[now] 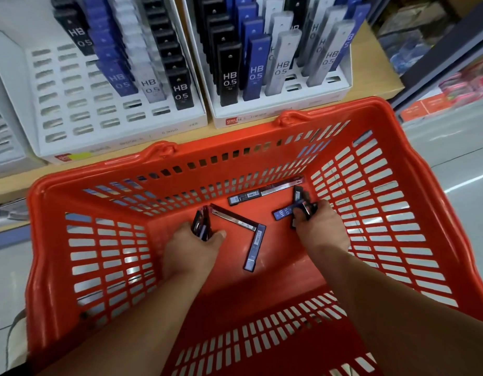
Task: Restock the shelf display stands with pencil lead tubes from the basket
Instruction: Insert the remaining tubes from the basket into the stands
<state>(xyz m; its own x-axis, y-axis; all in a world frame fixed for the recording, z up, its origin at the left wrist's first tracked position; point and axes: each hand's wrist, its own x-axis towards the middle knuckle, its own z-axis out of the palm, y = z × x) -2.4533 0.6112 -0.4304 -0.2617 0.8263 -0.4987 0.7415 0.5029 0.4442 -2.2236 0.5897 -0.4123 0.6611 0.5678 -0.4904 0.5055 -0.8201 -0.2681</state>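
Lead tubes (282, 213) inside the basket (229, 136) are clasped by left hand (191, 249) and right hand (320, 230), fingers curled around them. Judged light, rigid, slick; best pinched mid-length.

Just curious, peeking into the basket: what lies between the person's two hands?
Head view: between the left hand and right hand, a clear tube and a blue tube lie on the basket floor, ends meeting in an L.

Orange-red basket (72, 191) with a grid of slotted cut-outs, white display stands (72, 104) patterned with rows of dark slots, pencil lead tubes (229, 74) in black, blue and clear grey (HB 0.5 lettering in white or dark), pale tan shelf (370, 77), loose blue tube (255, 248) with a pale label.
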